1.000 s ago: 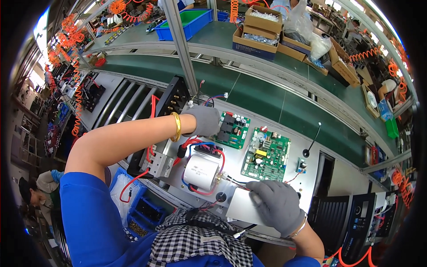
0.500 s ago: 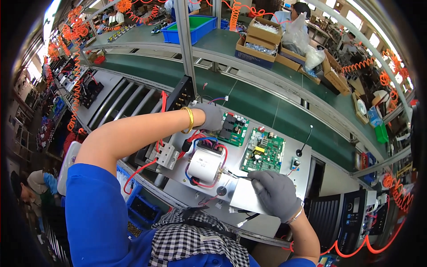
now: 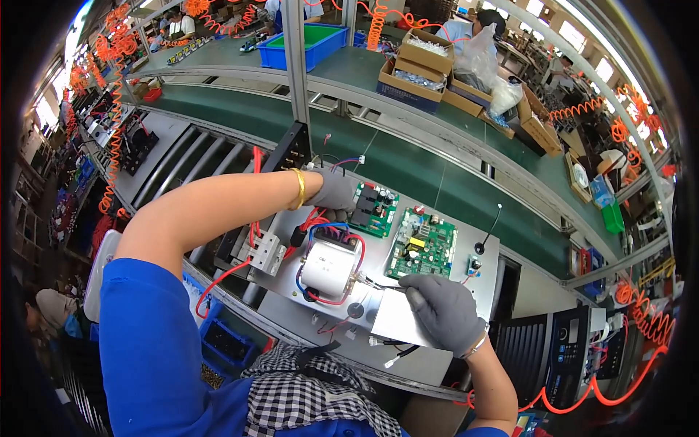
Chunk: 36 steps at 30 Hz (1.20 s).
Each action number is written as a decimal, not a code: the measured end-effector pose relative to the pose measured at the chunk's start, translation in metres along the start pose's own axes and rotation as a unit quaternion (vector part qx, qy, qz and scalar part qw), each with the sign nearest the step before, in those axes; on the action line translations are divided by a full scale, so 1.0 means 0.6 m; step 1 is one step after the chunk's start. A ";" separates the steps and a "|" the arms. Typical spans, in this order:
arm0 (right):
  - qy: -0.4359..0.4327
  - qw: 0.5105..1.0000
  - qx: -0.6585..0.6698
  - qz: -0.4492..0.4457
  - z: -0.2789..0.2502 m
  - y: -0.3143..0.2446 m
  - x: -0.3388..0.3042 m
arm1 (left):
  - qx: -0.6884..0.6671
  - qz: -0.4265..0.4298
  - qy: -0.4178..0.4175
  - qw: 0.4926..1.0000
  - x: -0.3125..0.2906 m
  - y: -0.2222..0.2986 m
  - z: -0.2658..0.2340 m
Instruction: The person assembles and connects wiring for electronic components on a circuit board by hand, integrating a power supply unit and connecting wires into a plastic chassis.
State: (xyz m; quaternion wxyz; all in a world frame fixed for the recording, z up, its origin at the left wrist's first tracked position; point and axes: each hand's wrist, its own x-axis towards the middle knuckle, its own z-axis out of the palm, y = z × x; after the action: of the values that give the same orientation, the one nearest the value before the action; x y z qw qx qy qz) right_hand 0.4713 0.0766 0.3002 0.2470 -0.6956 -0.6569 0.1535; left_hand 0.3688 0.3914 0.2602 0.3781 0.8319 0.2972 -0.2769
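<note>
My left hand, in a grey glove, reaches over the metal plate beside the small green circuit board. Its fingers curl down near red wires; their tips are partly hidden, so what they grip is unclear. In front of that hand stands a white cylinder with red and blue leads around it. My gloved right hand is closed on a thin dark wire that runs toward the cylinder. Under its palm lies a white flat panel, just below the larger green circuit board.
Left of the cylinder sits a grey breaker-like block with red cables. A metal post rises behind the plate. Rollers lie at left, a black panelled unit at right. Across the green belt are cardboard boxes and a blue bin.
The view has shifted slightly, moving the scene left in the picture. My left hand's fingers show more curled beside the small board. My right hand keeps its hold on the wire.
</note>
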 end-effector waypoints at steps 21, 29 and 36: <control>-0.098 0.927 -0.302 -0.198 -0.030 0.015 0.160 | 0.195 0.001 -0.036 0.980 0.000 0.010 -0.030; -0.105 0.914 -0.391 0.003 -0.055 0.098 0.087 | 0.234 0.228 0.223 0.919 -0.070 0.135 0.003; -0.143 0.980 0.030 0.133 -0.012 0.099 0.076 | 0.318 0.271 0.197 0.887 -0.035 0.192 0.063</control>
State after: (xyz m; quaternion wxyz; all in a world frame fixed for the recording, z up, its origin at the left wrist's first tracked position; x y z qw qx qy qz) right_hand 0.5292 0.1199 0.2787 0.1485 -0.7402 -0.5820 0.3021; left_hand 0.4270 0.2933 0.3068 0.0876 0.9931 0.0246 -0.0738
